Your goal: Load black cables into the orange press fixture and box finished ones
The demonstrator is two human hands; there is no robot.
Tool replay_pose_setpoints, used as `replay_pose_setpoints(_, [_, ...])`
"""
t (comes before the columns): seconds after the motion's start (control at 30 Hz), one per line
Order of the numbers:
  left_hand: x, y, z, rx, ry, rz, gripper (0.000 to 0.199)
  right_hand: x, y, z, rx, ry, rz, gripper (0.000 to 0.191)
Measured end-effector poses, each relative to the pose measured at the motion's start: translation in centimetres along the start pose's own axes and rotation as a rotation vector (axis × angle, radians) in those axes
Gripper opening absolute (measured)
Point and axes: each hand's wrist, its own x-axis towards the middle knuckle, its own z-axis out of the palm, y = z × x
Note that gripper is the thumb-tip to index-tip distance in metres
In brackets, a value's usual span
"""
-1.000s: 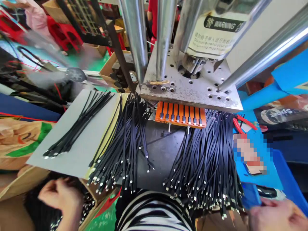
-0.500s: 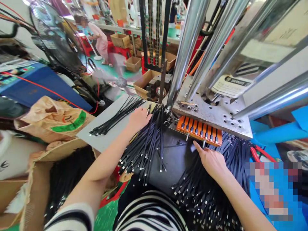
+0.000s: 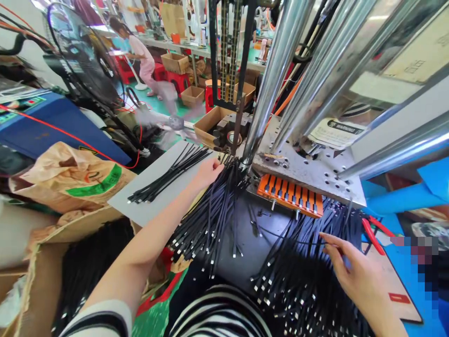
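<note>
My left hand (image 3: 210, 171) is closed at the upper end of a pile of thin black cables (image 3: 217, 210) with silvery ends, its fingertips on a dark cable there. Over a second heap of black cables (image 3: 301, 267), my right hand (image 3: 354, 271) pinches one black cable (image 3: 287, 238) between thumb and forefinger. That cable stretches leftward across the dark worktop. An orange mould (image 3: 289, 195), with several black cable ends lying in its slots, sits under the press's metal plate (image 3: 312, 171).
Another bundle of black cables (image 3: 171, 173) lies on a grey board (image 3: 140, 215) at left. Shiny press columns (image 3: 277, 84) rise ahead. A fan (image 3: 175, 122) spins beyond the board. Red-handled pliers (image 3: 373, 236) lie at right. A cardboard box (image 3: 42, 281) of cables stands at lower left.
My right hand has moved back and right, away from the orange mould, and now pinches a black cable. My left hand has shifted only slightly at its pile.
</note>
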Motion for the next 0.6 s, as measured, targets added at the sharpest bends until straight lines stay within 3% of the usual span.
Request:
replay_pose_setpoints(0.1, [-1.4, 2.6, -1.9, -0.212, 0.002, 0.152, 0.019, 0.3, -2.6, -1.3, 0.208, 0.334, 0.194, 0.014])
replay_pose_setpoints(0.17, [-2.8, 5.3, -3.2, -0.436, -0.032, 0.283, 0.024, 1.2, -4.4, -1.5, 0.356, 0.487, 0.219, 0.009])
replay_pose_setpoints(0.27, [-5.2, 9.6, -4.9, -0.635, -0.121, 0.427, 0.027, 3.4, -7.0, -1.1, 0.495, 0.471, 0.140, 0.015])
replay_pose_setpoints(0.4, [-7.4, 14.2, -6.1, -0.683, -0.230, 0.538, 0.023, 6.9, -10.0, -0.5, 0.648, 0.422, -0.085, 0.046])
replay_pose_setpoints(0.6, [-7.4, 17.8, -6.1, -0.756, -0.415, 0.634, 0.023, 9.7, -11.0, 0.4, 0.758, 0.351, -0.189, 0.056])
